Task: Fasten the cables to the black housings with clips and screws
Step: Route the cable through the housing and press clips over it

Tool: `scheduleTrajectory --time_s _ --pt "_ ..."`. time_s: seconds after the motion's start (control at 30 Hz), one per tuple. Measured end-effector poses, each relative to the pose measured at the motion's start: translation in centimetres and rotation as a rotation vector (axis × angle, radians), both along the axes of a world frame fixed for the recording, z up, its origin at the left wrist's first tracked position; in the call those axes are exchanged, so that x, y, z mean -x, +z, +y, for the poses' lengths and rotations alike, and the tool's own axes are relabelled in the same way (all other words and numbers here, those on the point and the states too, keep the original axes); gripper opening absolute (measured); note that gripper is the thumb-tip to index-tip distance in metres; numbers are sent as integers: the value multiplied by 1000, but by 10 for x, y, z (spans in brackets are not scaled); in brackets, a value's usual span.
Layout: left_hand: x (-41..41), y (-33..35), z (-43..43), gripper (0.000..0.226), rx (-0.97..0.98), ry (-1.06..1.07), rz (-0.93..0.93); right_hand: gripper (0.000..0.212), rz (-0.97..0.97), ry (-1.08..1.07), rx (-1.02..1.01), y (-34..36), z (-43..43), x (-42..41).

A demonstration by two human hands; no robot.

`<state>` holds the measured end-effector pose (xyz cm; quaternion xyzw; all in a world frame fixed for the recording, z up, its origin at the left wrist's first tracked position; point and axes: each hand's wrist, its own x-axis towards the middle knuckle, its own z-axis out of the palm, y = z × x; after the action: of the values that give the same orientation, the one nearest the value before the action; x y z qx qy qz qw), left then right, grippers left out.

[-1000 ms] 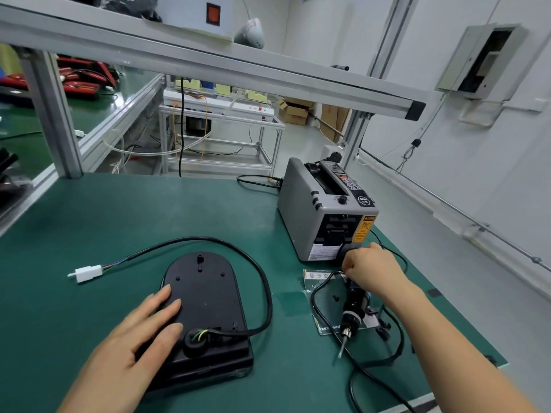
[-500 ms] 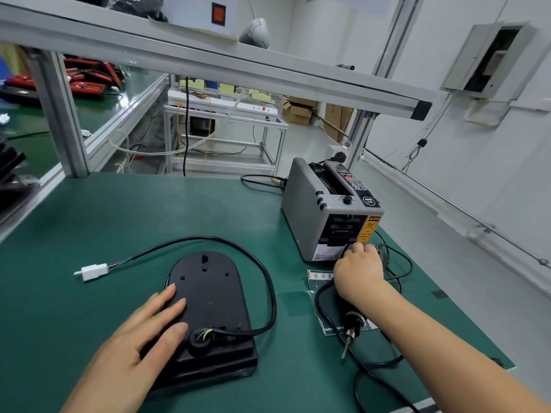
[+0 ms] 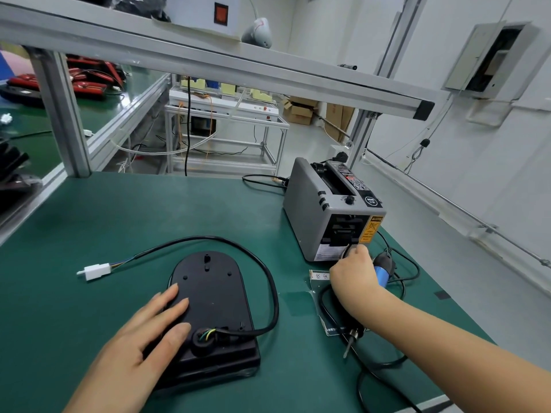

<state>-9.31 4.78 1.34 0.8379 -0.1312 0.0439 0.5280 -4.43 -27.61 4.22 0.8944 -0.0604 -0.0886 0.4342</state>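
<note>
1. Two hands: left hand (image 3: 143,332) flat on the one black housing (image 3: 214,293) on the tabletop (image 3: 89,219); right hand (image 3: 354,275), right of the housing, fingers hidden, grip unclear.
2. One cable (image 3: 208,237) loops round the housing; one white connector (image 3: 97,271) left of it.
3. One screwdriver (image 3: 382,275), partly under the right hand.

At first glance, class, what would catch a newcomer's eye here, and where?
The black housing lies mid-bench, the left hand flat on it, its cable looping to a white connector at left. At right, the right hand reaches to the grey tape dispenser, over a blue screwdriver.
</note>
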Motion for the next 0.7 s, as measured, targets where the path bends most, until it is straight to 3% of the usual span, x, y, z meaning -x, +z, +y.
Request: scheduleTrajectory --time_s 0.2,0.3,0.37,0.47,0.53,0.7 --pt "-1 0 0 40 -9 -7 1 13 -106 -32 -216 7 -7 9" --pt "-1 0 0 40 -15 -2 -2 21 -201 -25 -407 16 -9 14" --pt "-1 -1 1 39 -22 0 -4 22 -294 -46 -726 21 -5 19" --pt "-2 -1 2 38 -54 -15 -19 11 -392 -177 -1421 24 15 31" --pt "-3 -1 3 36 -88 -24 -42 15 -444 -249 -1832 22 32 39" --pt "-6 13 -10 18 -158 99 -241 13 -427 -454 -2468 16 81 54"
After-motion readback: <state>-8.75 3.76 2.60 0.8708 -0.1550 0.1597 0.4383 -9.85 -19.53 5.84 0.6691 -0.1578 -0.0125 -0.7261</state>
